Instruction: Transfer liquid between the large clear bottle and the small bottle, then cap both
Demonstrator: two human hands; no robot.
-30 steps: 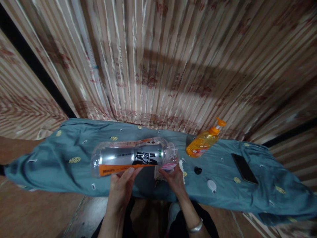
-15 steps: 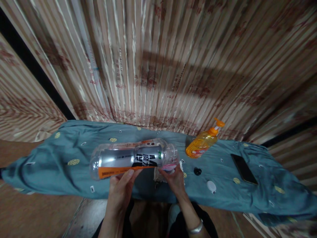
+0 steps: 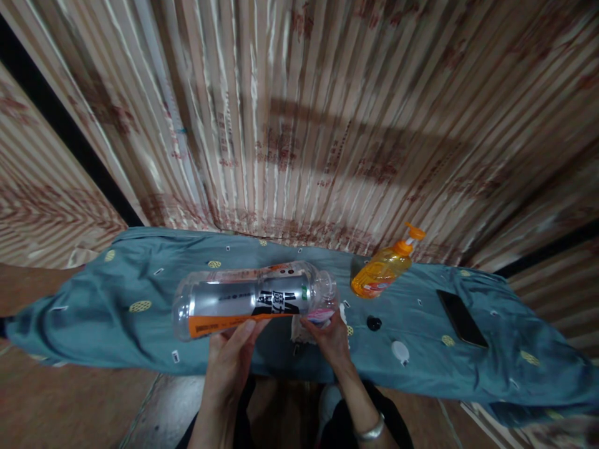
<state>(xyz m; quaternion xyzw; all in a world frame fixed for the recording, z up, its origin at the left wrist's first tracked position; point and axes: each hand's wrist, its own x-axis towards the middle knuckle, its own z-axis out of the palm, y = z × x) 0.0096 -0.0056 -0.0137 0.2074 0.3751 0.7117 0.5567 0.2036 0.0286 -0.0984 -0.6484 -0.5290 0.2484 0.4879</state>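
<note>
A large clear plastic drink bottle (image 3: 234, 299) with a silver and orange label lies sideways above the cloth, its open-looking neck to the right. My left hand (image 3: 231, 349) is closed on the bottle's near side, thumb along the label's orange edge. Closed at the shoulder and neck end is my right hand (image 3: 330, 337), its fingers partly hidden under the bottle. A pink and white patch (image 3: 321, 315) shows at the right fingertips; I cannot tell what it is. Behind the right hand lies a small whitish cloth (image 3: 302, 330), partly covered.
An orange pump bottle (image 3: 381, 271) leans at the back right. Nearer lie a small black round piece (image 3: 374, 323) and a white disc (image 3: 400, 351). A dark phone (image 3: 462, 318) lies farther right on the green-blue cloth (image 3: 140, 337). A striped curtain (image 3: 281, 125) hangs behind.
The bottle has shifted very slightly to the right in view. Both hands keep the same hold on it.
</note>
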